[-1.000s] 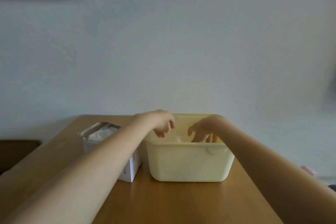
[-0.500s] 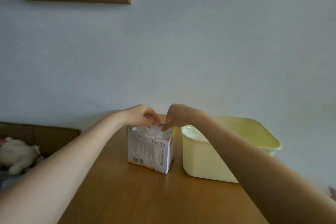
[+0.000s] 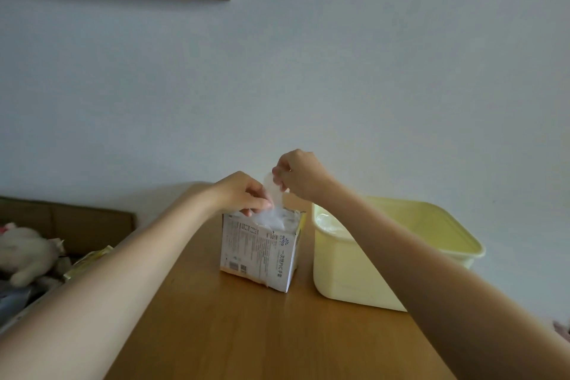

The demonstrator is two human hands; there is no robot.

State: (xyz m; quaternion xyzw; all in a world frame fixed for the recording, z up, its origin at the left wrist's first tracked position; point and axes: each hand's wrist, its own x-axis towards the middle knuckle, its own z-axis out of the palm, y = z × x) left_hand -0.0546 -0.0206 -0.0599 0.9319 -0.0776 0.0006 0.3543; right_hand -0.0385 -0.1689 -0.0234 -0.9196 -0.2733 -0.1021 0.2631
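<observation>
1. A plush toy (image 3: 27, 251) lies off the table's left edge, well apart from the work.
2. The left hand (image 3: 243, 193) sits on the open top of the glove box (image 3: 262, 253). Its fingers are curled, and the tips pinch the bunched film (image 3: 271, 219) at the mouth, apparently to hold the rest down.
3. The glove box stands upright on the wooden table (image 3: 262, 333), just beside the tub and not quite touching it.
4. One clear disposable glove (image 3: 273, 191) is stretched upward from the box mouth, with its lower end inside the bunch.
5. The right hand (image 3: 300, 176) is raised above the box, thumb and fingers pinching the glove's upper end.
6. The pale yellow plastic tub (image 3: 348, 268) stands to the right; something clear shows at its near corner, too faint to name.
7. Judged step: drawing a single glove out of the box, about halfway free.
8. The next move calls for a steady upward pull with the right hand while the left keeps the bunch pinned, so that only one glove comes away.
</observation>
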